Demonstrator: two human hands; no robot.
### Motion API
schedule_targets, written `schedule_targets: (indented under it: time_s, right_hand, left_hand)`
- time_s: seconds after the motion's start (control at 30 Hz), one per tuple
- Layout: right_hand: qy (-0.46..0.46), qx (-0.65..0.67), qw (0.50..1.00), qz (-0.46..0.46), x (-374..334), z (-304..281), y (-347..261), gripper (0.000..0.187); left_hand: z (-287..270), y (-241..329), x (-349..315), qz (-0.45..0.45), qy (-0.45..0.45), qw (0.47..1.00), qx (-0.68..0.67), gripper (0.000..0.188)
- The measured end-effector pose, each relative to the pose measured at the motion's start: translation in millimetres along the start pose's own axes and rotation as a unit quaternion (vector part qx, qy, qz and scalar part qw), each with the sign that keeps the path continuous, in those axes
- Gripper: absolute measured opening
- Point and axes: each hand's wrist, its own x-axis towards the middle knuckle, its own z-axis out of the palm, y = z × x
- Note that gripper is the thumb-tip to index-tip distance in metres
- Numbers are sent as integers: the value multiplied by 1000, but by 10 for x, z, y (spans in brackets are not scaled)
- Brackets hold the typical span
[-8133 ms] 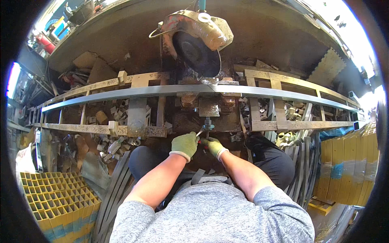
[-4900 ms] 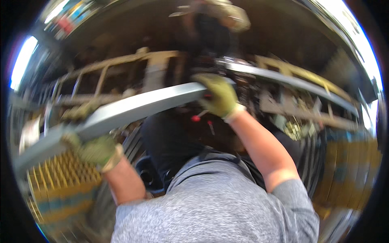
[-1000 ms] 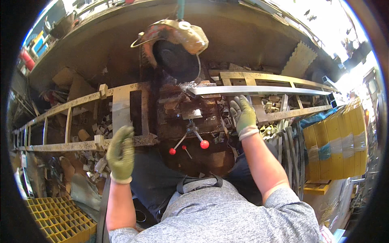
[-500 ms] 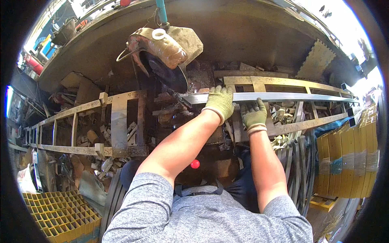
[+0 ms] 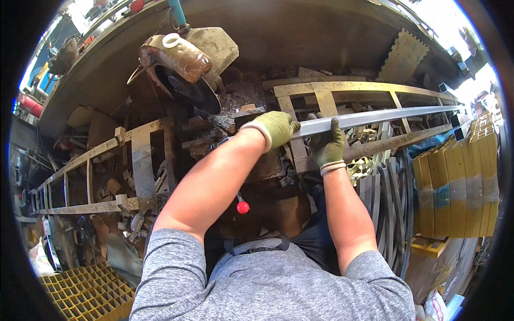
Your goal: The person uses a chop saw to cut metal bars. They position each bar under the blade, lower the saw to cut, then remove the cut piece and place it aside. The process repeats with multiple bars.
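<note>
A long silver metal bar [image 5: 375,117] runs from mid-view out to the far right. My left hand [image 5: 274,130], in a yellow-green work glove, is closed around the bar close to its left end; that end is mostly hidden by the hand and forearm. Just to the right, my gloved right hand [image 5: 327,143] grips the same bar from the near side, its thumb up against the bar's face. Left of and beyond my left hand stands a cut-off saw with a dark disc [image 5: 187,91] under a worn guard [image 5: 179,58].
Metal rack frames [image 5: 143,168] extend left and right, the right-hand frame [image 5: 369,86] beneath the bar. A red knob [image 5: 243,207] on a lever sits near my body. Stacked yellow tubes [image 5: 455,182] stand right, more yellow tubes [image 5: 88,289] lower left. Offcuts litter the space between.
My left hand has gone from lying flat on the bar to wrapping around it. My right thumb has come up against the bar. The view has shifted, so the saw appears further left.
</note>
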Motion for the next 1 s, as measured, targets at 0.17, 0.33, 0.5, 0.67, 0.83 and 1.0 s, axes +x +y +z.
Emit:
schedule_targets:
  time_s: [0.17, 0.33, 0.5, 0.67, 0.83, 1.0]
  right_hand:
    - [157, -81, 984, 21, -128, 242, 103, 49]
    - [161, -141, 975, 66, -441, 280, 393, 49]
    - [-59, -431, 895, 100, -628, 370, 548, 64]
    - [-191, -688, 697, -73, -695, 555, 578, 62]
    - [-227, -678, 691, -107, -753, 638, 670, 53]
    - [-211, -640, 735, -72, -733, 642, 782, 48]
  left_hand:
    - [108, 35, -470, -23, 53, 998, 37, 61]
    - [486, -153, -1103, 55, 157, 954, 248, 56]
    - [252, -756, -1698, 58, 204, 965, 157, 51]
    - [-50, -1477, -2423, -130, 160, 966, 156, 64]
    - [-416, -2494, -3103, -305, 72, 932, 181, 63]
    - [-312, -3596, -3906, -320, 89, 918, 216, 72]
